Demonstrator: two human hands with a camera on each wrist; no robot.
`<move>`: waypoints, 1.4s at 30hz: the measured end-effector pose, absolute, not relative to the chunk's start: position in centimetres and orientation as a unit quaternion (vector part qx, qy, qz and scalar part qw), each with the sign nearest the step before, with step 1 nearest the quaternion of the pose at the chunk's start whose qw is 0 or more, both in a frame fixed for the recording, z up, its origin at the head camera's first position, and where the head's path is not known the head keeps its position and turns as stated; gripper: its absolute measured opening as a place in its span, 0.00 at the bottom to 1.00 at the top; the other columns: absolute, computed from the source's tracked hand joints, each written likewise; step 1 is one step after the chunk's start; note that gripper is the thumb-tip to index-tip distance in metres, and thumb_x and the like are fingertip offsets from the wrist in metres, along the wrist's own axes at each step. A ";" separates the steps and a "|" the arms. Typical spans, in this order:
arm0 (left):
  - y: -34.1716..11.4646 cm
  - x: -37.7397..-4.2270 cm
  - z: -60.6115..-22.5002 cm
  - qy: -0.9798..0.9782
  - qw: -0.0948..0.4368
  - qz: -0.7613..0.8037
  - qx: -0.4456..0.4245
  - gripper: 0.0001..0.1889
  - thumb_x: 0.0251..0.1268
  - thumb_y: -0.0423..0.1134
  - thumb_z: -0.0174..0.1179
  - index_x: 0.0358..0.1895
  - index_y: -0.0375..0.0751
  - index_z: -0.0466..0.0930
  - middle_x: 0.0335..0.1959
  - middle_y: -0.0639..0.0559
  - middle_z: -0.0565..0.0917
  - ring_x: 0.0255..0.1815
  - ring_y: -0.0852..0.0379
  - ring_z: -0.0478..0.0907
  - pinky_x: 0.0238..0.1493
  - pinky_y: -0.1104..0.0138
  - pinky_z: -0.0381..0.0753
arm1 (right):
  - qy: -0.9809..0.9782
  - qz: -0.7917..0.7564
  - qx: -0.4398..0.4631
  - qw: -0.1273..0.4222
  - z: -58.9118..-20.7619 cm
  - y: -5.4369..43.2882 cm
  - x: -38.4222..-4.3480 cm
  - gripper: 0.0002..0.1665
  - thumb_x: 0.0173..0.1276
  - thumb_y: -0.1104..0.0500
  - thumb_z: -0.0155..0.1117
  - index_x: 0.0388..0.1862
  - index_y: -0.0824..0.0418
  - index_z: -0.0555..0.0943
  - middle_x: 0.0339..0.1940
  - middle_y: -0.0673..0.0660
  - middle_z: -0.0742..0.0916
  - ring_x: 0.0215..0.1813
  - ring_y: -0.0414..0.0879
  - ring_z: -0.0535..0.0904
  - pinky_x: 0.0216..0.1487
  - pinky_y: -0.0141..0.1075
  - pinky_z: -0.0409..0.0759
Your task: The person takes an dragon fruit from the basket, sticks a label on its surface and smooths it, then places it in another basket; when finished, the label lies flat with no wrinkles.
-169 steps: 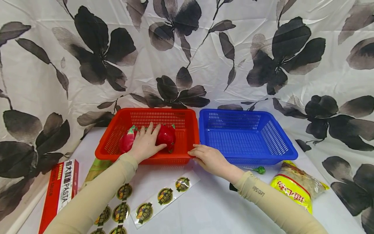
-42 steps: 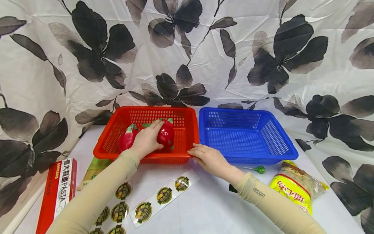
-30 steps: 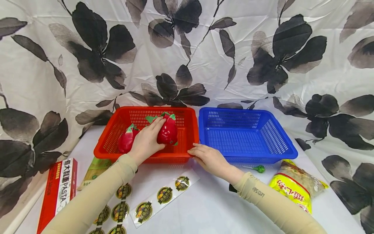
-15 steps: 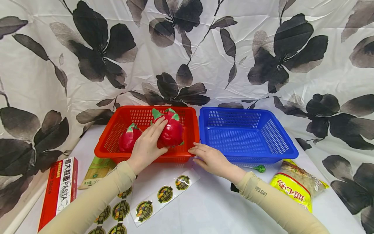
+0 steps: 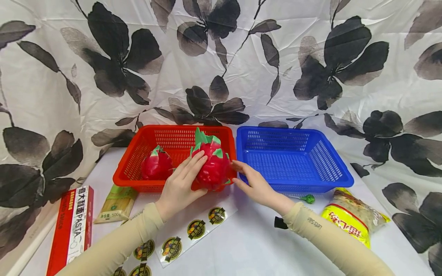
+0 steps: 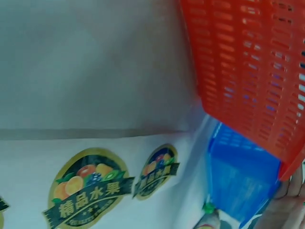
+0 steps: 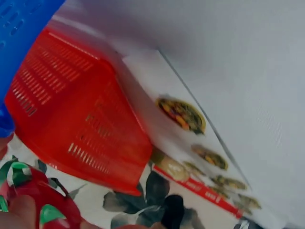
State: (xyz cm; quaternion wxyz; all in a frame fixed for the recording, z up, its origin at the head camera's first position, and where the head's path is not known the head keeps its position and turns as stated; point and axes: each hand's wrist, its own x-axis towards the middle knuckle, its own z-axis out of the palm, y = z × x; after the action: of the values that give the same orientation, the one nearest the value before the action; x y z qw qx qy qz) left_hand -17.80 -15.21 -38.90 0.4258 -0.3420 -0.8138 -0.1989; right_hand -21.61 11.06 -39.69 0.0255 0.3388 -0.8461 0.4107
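Lifted up and toward the person since the earlier frame, one dragon fruit (image 5: 212,166) now hangs over the near rim of the red basket (image 5: 186,127), its green tips upward. The left hand (image 5: 181,184) has its fingers wrapped along the fruit's side, thumb beneath. The right hand (image 5: 255,184) has come off the basket rim; its fingers are parted and empty, just beside the fruit, though I can't tell whether they touch it. I'd judge this the point where one-handed lifting gives way to two-handed handling. A second dragon fruit (image 5: 156,165) sits in the red basket, with the blue basket (image 5: 295,188) just beside. Farther out on the desk (image 5: 245,249) lie round stickers (image 5: 171,248), a noodle packet (image 5: 117,205), a pasta box (image 5: 69,230), a green-headed stick (image 5: 308,198) and a yellow bag (image 5: 348,224).
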 end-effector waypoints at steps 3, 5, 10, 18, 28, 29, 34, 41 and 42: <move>-14.8 -17.3 -39.1 -0.805 0.434 -0.194 -0.355 0.48 0.31 0.30 0.87 0.66 0.33 0.76 0.63 0.32 0.84 0.58 0.31 0.84 0.52 0.44 0.89 | -0.828 0.465 0.313 0.008 -39.5 11.5 -21.4 0.32 0.81 0.67 0.56 0.79 0.77 0.61 0.75 0.76 0.76 0.74 0.70 0.77 0.73 0.59 0.76; -14.6 -16.9 -39.3 -0.799 0.437 -0.192 -0.366 0.49 0.29 0.30 0.87 0.66 0.34 0.77 0.63 0.34 0.84 0.59 0.31 0.84 0.50 0.46 0.90 | -0.814 0.503 0.291 -0.010 -39.3 11.9 -21.1 0.32 0.83 0.66 0.53 0.80 0.77 0.59 0.76 0.77 0.74 0.75 0.72 0.75 0.73 0.60 0.75; -13.9 -16.1 -39.9 -0.786 0.439 -0.171 -0.402 0.53 0.25 0.35 0.91 0.67 0.35 0.77 0.63 0.37 0.85 0.59 0.33 0.85 0.47 0.50 0.91 | -0.780 0.559 0.272 -0.067 -38.7 12.8 -20.6 0.35 0.86 0.61 0.47 0.84 0.74 0.53 0.80 0.77 0.69 0.78 0.74 0.70 0.76 0.66 0.70; -13.2 -15.6 -40.8 -0.752 0.455 -0.114 -0.464 0.56 0.20 0.47 0.94 0.64 0.36 0.78 0.60 0.39 0.88 0.59 0.34 0.85 0.51 0.56 0.90 | -0.779 0.542 0.275 -0.155 -38.7 13.9 -19.3 0.44 0.87 0.47 0.45 0.87 0.70 0.45 0.83 0.78 0.63 0.82 0.76 0.61 0.78 0.66 0.69; -12.5 -15.1 -41.3 -0.718 0.454 -0.106 -0.517 0.53 0.25 0.48 0.93 0.66 0.39 0.80 0.60 0.41 0.88 0.58 0.31 0.86 0.47 0.57 0.92 | -0.761 0.552 0.272 -0.204 -38.9 15.0 -18.6 0.61 0.79 0.32 0.55 0.86 0.71 0.40 0.81 0.79 0.64 0.80 0.77 0.64 0.75 0.65 0.74; -12.4 -15.1 -41.4 -0.718 0.453 -0.104 -0.519 0.52 0.25 0.47 0.93 0.65 0.39 0.80 0.60 0.41 0.88 0.58 0.31 0.86 0.47 0.57 0.92 | -0.760 0.553 0.270 -0.207 -38.9 15.0 -18.5 0.62 0.78 0.33 0.58 0.87 0.70 0.39 0.81 0.79 0.64 0.80 0.77 0.64 0.74 0.64 0.75; -12.1 -15.1 -41.6 -0.720 0.443 -0.102 -0.525 0.51 0.25 0.48 0.93 0.65 0.39 0.81 0.60 0.41 0.88 0.58 0.32 0.87 0.46 0.58 0.92 | -0.752 0.559 0.277 -0.213 -38.9 15.3 -18.3 0.67 0.77 0.40 0.65 0.88 0.63 0.29 0.79 0.82 0.63 0.78 0.80 0.66 0.70 0.63 0.79; -11.7 -15.6 -42.1 -0.722 0.433 -0.100 -0.530 0.46 0.33 0.47 0.91 0.63 0.38 0.82 0.60 0.40 0.88 0.58 0.34 0.87 0.49 0.58 0.92 | -0.746 0.559 0.291 -0.214 -38.9 15.6 -18.5 0.56 0.77 0.45 0.66 0.87 0.68 0.48 0.78 0.79 0.67 0.73 0.70 0.75 0.63 0.43 0.88; -11.6 -15.6 -42.2 -0.723 0.432 -0.098 -0.530 0.45 0.34 0.47 0.91 0.63 0.38 0.83 0.60 0.40 0.88 0.58 0.35 0.87 0.50 0.58 0.92 | -0.747 0.559 0.289 -0.215 -38.9 15.7 -18.5 0.54 0.77 0.45 0.66 0.86 0.70 0.50 0.78 0.79 0.68 0.72 0.68 0.76 0.62 0.41 0.87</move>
State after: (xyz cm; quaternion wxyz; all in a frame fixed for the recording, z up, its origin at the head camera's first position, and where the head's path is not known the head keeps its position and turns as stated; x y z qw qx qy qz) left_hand -15.61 -11.58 -42.18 0.4322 -0.5298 -0.7232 -0.0976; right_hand -18.51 15.68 -38.92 -0.2147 0.2887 -0.7473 0.5586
